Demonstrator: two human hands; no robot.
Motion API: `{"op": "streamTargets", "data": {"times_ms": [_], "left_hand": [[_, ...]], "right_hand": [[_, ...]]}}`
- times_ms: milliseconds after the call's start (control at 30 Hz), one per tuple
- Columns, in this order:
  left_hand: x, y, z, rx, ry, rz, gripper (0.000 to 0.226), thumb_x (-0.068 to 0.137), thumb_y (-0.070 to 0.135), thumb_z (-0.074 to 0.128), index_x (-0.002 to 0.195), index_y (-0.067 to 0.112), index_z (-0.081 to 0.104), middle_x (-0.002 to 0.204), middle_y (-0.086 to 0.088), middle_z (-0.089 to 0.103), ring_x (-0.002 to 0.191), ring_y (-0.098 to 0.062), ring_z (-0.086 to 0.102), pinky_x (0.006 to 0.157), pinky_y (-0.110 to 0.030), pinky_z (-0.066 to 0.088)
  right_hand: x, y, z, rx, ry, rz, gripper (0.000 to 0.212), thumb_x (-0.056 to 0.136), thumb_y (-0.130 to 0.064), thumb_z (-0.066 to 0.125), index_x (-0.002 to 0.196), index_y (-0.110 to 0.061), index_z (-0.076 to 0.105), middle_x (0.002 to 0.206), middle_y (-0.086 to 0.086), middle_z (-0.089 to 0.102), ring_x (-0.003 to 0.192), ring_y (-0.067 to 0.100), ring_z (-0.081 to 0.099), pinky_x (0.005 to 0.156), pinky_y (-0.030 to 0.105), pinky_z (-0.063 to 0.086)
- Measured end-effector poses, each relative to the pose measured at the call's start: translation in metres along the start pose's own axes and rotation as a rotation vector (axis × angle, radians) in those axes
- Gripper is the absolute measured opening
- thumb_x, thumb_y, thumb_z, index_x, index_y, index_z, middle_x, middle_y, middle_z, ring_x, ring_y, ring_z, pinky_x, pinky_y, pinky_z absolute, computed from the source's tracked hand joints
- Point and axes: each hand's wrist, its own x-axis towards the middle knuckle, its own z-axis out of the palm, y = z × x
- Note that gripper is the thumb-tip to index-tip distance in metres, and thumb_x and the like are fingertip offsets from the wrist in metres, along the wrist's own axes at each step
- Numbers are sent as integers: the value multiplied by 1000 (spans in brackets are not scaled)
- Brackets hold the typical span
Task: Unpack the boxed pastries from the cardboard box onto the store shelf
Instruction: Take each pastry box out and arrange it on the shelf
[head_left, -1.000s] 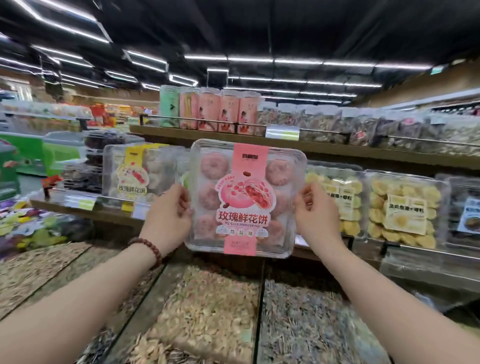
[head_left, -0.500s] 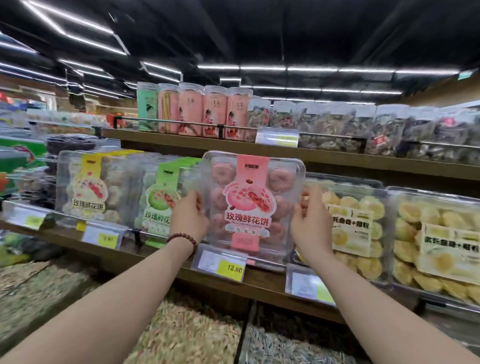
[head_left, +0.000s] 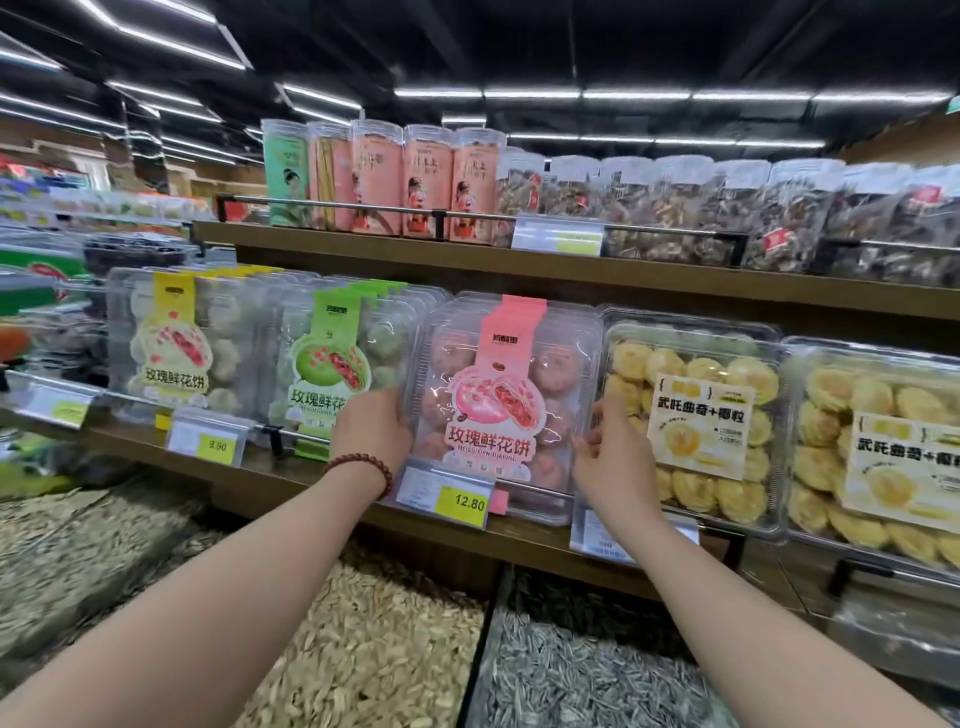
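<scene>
2 hands, left hand (head_left: 371, 434) & right hand (head_left: 610, 460), clamp pink pastry box (head_left: 498, 410) upright on shelf (head_left: 519, 535) (tight slot); could tip fwd if released early.

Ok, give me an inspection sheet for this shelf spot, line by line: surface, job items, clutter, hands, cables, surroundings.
Surface: wooden middle shelf with a metal front rail and price tags; the tag below the pink box reads 12.80.
Job's things: pink-label pastry box standing upright at the front of its row, between the green-label boxes and the yellow cookie boxes. Cardboard box: not in view.
Clutter: nothing seen.
Grippers: left hand on the box's left edge; right hand at its right edge, fingers loosely curled.
Cables: nothing seen.
Surroundings: upper shelf with tall tubs; bulk seed bins below.
</scene>
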Motion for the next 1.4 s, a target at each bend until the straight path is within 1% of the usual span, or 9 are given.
{"op": "streamTargets", "data": {"times_ms": [267,400,533,700,933,1033,1133,1233,1400], "left_hand": [[-21,-38,-55,6,-63,45,10,84,17,56,75,15,61,88,-12,68,90,-31,61,75,-33,51],[-48,-64,-96,-17,-72,59,12,80,14,55,70,21,58,81,-5,66,87,-26,61,71,-30,48],[-85,-100,-144,-65,-79,92,7,79,13,60,74,16,65,85,-9,70,90,-26,63,82,-32,49],[-162,-168,-200,-94,-153,126,6,77,15,64,75,12,69,81,-9,72,84,-26,66,78,-29,51],[-288,-295,-243,-79,-402,10,8,79,13,65,72,16,66,67,-1,64,69,-15,60,70,-22,46],[-342,-349,-247,-105,-427,-108,6,78,11,66,72,14,67,60,0,64,64,-14,61,62,-19,46],[-392,-397,-253,-157,-406,-185,6,78,11,68,73,14,66,62,-1,64,56,-1,58,58,-4,41],[-440,-435,-253,-141,-409,-196,15,78,11,70,69,21,62,63,-1,66,64,8,58,63,-16,45],[-529,-496,-232,-163,-530,-486,18,81,8,67,70,21,63,67,-3,69,66,-19,67,68,-39,57]], "right_hand": [[-32,-38,-25,-133,2,179,41,87,-27,59,123,-17,43,107,4,62,93,29,61,68,34,46],[-69,-83,-31,-100,-15,122,19,88,-25,56,105,-18,52,99,3,63,92,27,60,67,32,42],[-126,-135,-26,-51,-22,71,5,87,-24,55,90,-21,56,95,4,67,91,26,62,76,37,51],[-225,-201,-1,-6,-58,87,4,85,-25,57,82,-26,54,88,-1,65,95,23,62,81,34,50],[-367,-269,60,48,-269,73,7,86,-20,58,82,-26,57,77,-11,58,84,15,60,77,31,50],[-424,-284,83,85,-391,31,7,87,-16,58,85,-23,56,80,-9,59,79,12,57,74,31,50],[-482,-292,103,134,-514,19,4,87,-18,58,89,-21,59,77,-14,57,70,8,57,71,30,51],[-542,-285,122,147,-632,-13,3,87,-20,55,89,-22,56,79,-9,60,67,12,57,69,36,53],[-629,-243,158,19,-907,-22,13,89,-25,51,99,-22,58,93,-4,62,84,18,60,73,36,50]]}}
